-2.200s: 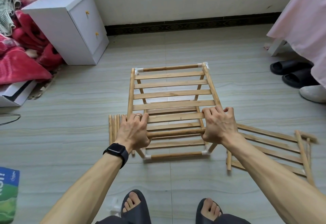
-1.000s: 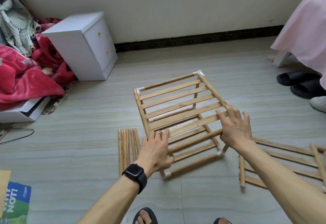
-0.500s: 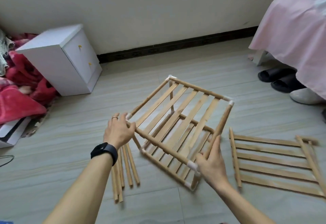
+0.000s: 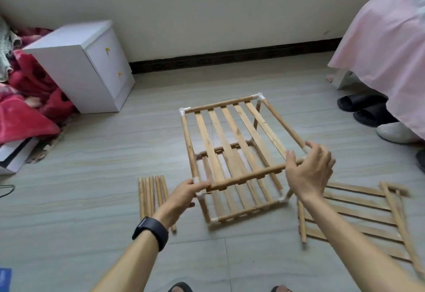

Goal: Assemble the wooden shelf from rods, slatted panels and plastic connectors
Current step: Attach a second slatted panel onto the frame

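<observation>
A two-tier wooden shelf frame (image 4: 232,140) with slatted panels and white plastic corner connectors stands on the floor in the middle. My left hand (image 4: 186,194) grips its near-left top corner at the connector. My right hand (image 4: 309,172) is at the near-right top corner, fingers spread and lightly curved around the end of the front rod. A bundle of loose rods (image 4: 153,196) lies on the floor left of the frame, partly behind my left wrist. A spare slatted panel (image 4: 358,218) lies flat to the right.
A white bedside cabinet (image 4: 85,66) stands at the back left beside red bedding (image 4: 25,101). A pink bed cover (image 4: 388,45) hangs at the right, with dark slippers (image 4: 365,109) and a white shoe (image 4: 397,133) below it. My feet show at the bottom edge.
The frame has been turned on the floor, so its slats now run away from me. My left hand moved to the near-left corner; my right hand rose to the near-right corner.
</observation>
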`<state>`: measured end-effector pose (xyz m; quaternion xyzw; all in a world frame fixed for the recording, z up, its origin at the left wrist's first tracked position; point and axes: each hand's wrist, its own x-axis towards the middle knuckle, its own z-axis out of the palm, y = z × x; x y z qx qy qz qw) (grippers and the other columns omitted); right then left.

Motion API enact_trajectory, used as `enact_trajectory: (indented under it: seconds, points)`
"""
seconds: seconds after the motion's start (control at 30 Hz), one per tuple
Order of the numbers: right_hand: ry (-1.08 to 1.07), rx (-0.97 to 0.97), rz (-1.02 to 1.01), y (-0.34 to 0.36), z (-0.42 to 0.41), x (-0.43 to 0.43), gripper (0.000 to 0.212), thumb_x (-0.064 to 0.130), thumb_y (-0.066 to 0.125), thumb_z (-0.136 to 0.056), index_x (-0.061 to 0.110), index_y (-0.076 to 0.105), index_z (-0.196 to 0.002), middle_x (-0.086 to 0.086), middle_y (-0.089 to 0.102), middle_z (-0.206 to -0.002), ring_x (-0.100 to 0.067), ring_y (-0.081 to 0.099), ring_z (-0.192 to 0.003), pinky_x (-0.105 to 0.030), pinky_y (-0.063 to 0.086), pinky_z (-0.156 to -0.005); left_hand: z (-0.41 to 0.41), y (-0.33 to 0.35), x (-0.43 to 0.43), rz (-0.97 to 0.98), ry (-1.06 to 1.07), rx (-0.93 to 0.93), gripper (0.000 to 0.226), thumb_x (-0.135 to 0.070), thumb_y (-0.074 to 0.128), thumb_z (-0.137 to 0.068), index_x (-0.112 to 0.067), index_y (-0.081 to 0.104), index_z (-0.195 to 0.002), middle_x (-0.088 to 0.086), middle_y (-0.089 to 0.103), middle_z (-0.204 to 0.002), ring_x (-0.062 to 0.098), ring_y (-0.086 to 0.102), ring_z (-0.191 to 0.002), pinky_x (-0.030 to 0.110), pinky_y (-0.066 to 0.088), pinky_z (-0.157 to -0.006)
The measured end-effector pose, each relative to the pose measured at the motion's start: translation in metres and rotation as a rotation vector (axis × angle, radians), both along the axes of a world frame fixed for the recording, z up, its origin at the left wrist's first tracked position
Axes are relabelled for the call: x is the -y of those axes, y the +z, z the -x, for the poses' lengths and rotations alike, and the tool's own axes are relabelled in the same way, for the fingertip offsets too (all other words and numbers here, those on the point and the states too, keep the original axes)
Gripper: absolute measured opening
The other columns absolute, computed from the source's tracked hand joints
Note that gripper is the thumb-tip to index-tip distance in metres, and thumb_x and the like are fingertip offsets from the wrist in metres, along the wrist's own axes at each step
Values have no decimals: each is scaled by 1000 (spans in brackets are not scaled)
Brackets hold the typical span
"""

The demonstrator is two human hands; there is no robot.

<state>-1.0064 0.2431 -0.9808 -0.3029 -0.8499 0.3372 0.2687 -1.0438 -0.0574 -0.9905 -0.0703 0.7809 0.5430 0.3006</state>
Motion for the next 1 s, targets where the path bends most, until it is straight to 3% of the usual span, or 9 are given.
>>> enact_trajectory:
  seconds: [0.1,0.2,0.27,0.4,0.53,0.7,0.83,1.0]
  points:
    - [64,-80,294,-12,-41,60,34,36,71,-92,13,51,-108,-6,53,-111,-30,51,-109,-51,46,-96,-27,-2,-11,-141,-72,84,61,-46,79,-65,-14,67,-115,1,71,-116,21,62,-115,39,47,-93]
    - [170,78,799,-16,-65,103,44,49,71,-90,14,52,-108,-3,61,-104,-23,62,-99,-43,53,-89,-47,-4,-28,-159,-36,42,50,-43,77,-65,-17,69,-106,1,71,-107,21,63,-107,40,47,-93]
    - [295,186,965,-17,-70,115,46,50,70,-90,11,59,-111,-4,70,-106,-21,66,-102,-45,56,-91,-55,-7,-34,-209,-12,84,48,-44,77,-64,-17,73,-104,0,70,-109,20,61,-109,40,46,-95]
    - [420,129,1036,-21,-71,117,37,40,66,-96,5,67,-106,-5,78,-99,-20,73,-101,-43,62,-85,-62,-11,-30,-251,-79,128,45,-54,81,-67,-25,81,-101,-9,75,-114,13,61,-116,37,43,-93]
    - [427,58,1043,-30,-73,117,41,45,67,-93,5,69,-101,-6,79,-95,-18,76,-94,-36,63,-77,-63,-15,-28,-260,-75,61,54,-63,86,-61,-22,81,-95,-8,76,-112,3,69,-102,33,46,-91]
    - [383,20,1101,-37,-70,120,43,45,71,-90,4,70,-103,-6,79,-93,-21,77,-87,-27,60,-66,-67,-19,-31,-233,50,-30,64,-61,91,-59,-12,78,-96,2,78,-97,8,72,-94,27,47,-84]
    - [354,23,1106,-40,-66,129,44,53,73,-83,14,73,-102,4,79,-97,-12,76,-92,-29,58,-73,-65,-20,-27,-239,65,-30,50,-53,89,-70,-12,78,-98,-2,77,-96,6,71,-95,24,47,-83]
    - [322,-19,1124,-43,-58,132,48,59,73,-80,16,76,-100,3,79,-97,-13,75,-95,-30,57,-77,-67,-17,-29,-234,32,-86,36,-49,85,-76,-16,78,-91,-8,73,-81,2,69,-84,11,50,-70]
